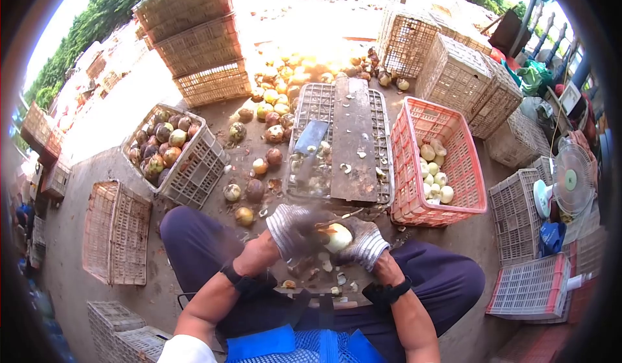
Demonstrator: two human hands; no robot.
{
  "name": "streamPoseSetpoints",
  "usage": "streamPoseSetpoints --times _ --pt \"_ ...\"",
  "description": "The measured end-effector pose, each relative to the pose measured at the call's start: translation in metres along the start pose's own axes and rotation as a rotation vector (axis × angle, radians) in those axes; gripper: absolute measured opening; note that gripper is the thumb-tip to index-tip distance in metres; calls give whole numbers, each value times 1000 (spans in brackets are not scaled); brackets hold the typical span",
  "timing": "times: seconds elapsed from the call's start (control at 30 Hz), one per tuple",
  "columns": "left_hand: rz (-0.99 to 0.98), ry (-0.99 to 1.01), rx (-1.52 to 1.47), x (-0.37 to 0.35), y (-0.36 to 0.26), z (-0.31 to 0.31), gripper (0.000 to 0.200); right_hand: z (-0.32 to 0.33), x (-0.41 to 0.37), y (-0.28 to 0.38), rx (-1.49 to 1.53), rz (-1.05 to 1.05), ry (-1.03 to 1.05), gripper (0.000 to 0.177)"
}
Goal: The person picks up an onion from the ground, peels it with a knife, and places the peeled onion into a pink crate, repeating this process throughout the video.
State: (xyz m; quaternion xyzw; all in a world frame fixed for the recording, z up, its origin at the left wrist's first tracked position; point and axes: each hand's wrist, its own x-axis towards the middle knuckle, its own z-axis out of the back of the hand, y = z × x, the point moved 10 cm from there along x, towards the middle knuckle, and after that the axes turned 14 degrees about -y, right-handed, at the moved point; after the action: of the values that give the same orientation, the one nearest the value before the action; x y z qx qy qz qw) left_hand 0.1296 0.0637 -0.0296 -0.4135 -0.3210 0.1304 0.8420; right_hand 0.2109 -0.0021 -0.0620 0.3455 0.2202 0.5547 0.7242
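Closed round a pale onion (337,238) at lower centre, the right hand (366,242) holds it, while the left hand (293,232) blurs against its other side, its own grip impossible to tell. Just above them a crate (388,181) topped with a board (353,139) stands before the loose onions (265,110) at upper centre, flanked by a red crate (444,218) at right and a full crate (195,175) at left.

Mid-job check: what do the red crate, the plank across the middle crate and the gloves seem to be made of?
Red crate: probably moulded plastic, worn-looking, judging by its regular lattice walls.
Plank: likely wood, dull and dirty, given its flat, straight-edged, mottled brown face, though the grime leaves that open.
Gloves: apparently knitted fabric, matte, from their striped, soft-looking cuffs; blur hides the left one's fingers.
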Motion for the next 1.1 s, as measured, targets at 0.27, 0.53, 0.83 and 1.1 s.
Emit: streamPoseSetpoints --times 0.27,0.53,0.83,1.1 --pt "-37 -78 164 -2 23 -7 13 -25 2 -8 -98 -68 104 76" --pt "327 -89 -274 -1 20 12 22 2 -4 18 16 126 -96 46" --pt "-38 96 210 -4 8 -29 23 -21 -7 -8 -46 -276 245 75" --pt "4 -66 387 9 25 7 21 -10 -2 2 26 29 -21 67"
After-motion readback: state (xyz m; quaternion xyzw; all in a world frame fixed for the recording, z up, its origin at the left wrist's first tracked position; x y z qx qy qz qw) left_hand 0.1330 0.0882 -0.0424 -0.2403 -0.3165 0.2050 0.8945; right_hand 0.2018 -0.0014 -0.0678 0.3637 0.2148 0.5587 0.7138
